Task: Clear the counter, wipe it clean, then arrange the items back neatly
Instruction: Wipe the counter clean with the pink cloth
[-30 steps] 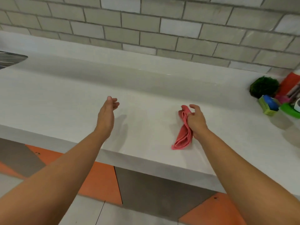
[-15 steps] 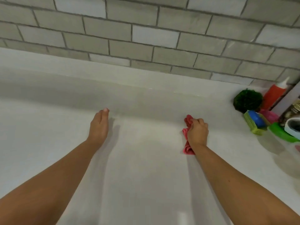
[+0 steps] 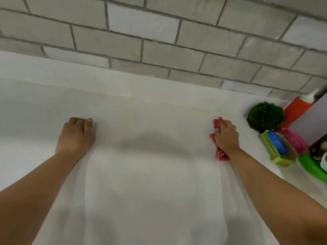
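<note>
**Desk wipe: one cloth in hand, items grouped at far right**

Obs., head view, looking down on a white smooth desk (image 3: 150, 174) backed by a grey brick-pattern tile wall (image 3: 159, 41).

Hands: 2 in view, both out over the desk, well apart.
- Left hand (image 3: 76, 137): back up, resting on the desk left of centre. Fingers bent under at the knuckles, thumb straight beside them. Holds nothing.
- Right hand (image 3: 226, 138): closed around 1 crumpled pink-red wiping cloth (image 3: 220, 154), pressing it on the desk. Cloth shows in two places, a bunch at the fingertips on the far side and a fold at the wrist on the near side. The middle is hidden under the palm.

Cloth location: on the desk, right of centre, near the item group but apart from it.

Items at the far right, counted:
- 1 dark green mossy ball (image 3: 265, 117), nearest the cloth.
- 1 red squeeze bottle with a white cap (image 3: 295, 110), behind the ball, against the wall.
- 1 yellow-green plastic mesh basket (image 3: 273, 151), just near of the ball, holding 1 blue block (image 3: 277, 142).
- 1 pink crumpled item (image 3: 293, 140), just beside the basket on its right. Material unclear.
- 1 bright green curved dish rim (image 3: 311, 167), cut by the picture edge. Contents unclear.
</note>
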`<action>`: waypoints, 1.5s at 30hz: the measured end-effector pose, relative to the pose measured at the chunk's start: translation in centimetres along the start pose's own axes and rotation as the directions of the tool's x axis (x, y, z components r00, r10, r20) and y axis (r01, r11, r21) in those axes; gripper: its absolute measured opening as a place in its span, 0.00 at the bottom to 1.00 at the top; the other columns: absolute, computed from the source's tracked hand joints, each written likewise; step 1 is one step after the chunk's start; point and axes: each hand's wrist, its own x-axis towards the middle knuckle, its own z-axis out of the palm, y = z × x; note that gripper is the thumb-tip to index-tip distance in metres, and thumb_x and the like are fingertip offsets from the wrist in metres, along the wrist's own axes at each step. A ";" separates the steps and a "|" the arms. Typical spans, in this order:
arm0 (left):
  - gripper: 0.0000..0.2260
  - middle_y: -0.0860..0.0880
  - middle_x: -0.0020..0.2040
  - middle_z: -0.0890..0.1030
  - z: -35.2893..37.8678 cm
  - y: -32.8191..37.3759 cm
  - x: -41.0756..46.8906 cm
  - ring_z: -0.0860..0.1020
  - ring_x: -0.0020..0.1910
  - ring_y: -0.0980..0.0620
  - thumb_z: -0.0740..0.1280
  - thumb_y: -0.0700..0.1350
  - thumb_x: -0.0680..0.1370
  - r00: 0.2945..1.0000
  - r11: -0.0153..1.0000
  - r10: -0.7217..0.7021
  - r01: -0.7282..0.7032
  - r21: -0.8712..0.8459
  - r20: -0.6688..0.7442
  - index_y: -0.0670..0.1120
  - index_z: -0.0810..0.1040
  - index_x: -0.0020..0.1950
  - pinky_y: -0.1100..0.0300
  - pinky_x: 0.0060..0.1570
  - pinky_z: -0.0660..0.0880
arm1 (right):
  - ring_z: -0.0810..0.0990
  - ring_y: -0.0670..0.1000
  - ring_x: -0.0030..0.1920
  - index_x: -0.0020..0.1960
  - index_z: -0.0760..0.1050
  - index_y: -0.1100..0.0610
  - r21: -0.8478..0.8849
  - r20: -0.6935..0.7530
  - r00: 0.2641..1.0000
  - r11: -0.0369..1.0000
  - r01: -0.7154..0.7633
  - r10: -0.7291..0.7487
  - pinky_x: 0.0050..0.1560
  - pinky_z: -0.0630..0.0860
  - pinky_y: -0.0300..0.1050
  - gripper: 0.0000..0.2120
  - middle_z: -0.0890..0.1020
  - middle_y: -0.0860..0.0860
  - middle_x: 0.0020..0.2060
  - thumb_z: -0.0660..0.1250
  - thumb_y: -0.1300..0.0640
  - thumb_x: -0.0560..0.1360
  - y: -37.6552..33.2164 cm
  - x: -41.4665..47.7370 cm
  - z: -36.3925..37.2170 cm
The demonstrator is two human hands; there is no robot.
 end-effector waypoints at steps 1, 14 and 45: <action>0.22 0.35 0.61 0.71 -0.1 0.0 0.0 0.68 0.61 0.36 0.49 0.50 0.82 1.000 1.000 -0.002 0.002 0.009 -0.002 0.36 0.74 0.60 0.45 0.62 0.66 | 0.65 0.60 0.66 0.72 0.60 0.64 -0.010 -0.002 0.998 0.998 -0.057 0.057 0.66 0.62 0.53 0.23 0.65 0.59 0.69 0.55 0.57 0.79 0.4 1.2 0.0; 0.17 0.37 0.58 0.73 0.0 0.8 -0.5 0.68 0.60 0.39 0.53 0.46 0.82 0.998 0.998 0.045 -0.043 0.042 -0.041 0.37 0.75 0.59 0.51 0.62 0.62 | 0.72 0.64 0.60 0.68 0.63 0.66 0.221 0.145 0.989 0.975 0.009 -0.042 0.60 0.73 0.57 0.28 0.71 0.62 0.63 0.65 0.55 0.72 -16.2 5.5 5.6; 0.20 0.48 0.51 0.73 -1.5 -0.1 -0.6 0.71 0.54 0.48 0.48 0.51 0.82 0.995 0.868 -0.091 0.056 -0.493 -0.046 0.41 0.75 0.56 0.61 0.53 0.62 | 0.72 0.59 0.65 0.66 0.71 0.63 0.412 0.080 0.825 0.772 0.484 -0.559 0.67 0.64 0.46 0.21 0.74 0.60 0.65 0.56 0.58 0.76 -22.9 -0.5 5.7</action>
